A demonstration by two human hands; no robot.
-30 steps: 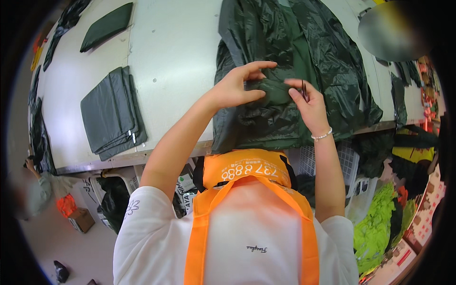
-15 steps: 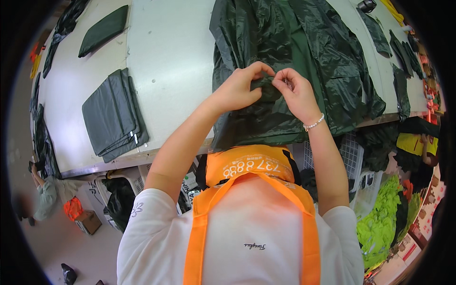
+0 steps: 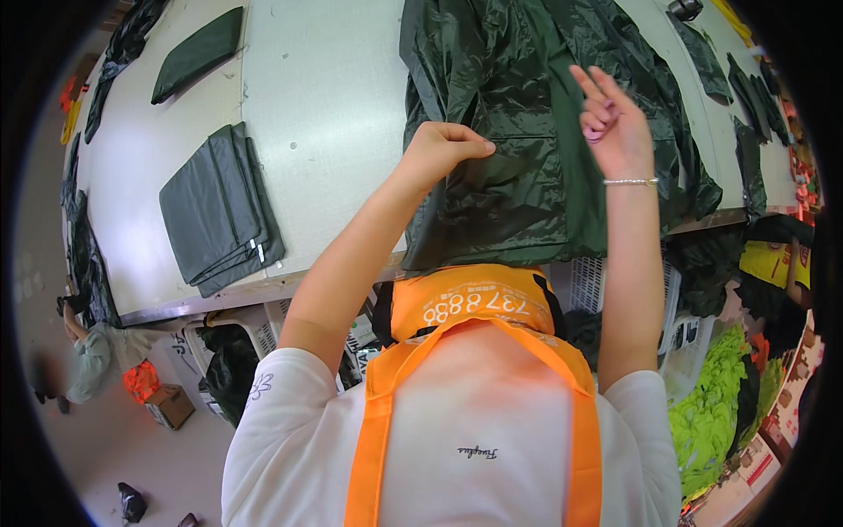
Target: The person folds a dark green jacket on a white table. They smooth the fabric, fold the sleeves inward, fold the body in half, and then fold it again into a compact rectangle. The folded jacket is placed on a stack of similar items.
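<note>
The pale tabletop (image 3: 334, 79) extends beneath and left of the fingers. A dark green jacket (image 3: 492, 202) lies on it, under both hands' fingers. Folded dark garments (image 3: 211, 206) lie well left. Left hand (image 3: 439, 151): fingers pinched at the jacket; whether on fabric cannot be told. Right hand (image 3: 622, 136): two fingers extended, others curled; grip cannot be told.

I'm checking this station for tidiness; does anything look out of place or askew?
A dark object lies loose on the floor, away from the table. The folded stack has edges that don't line up.
</note>
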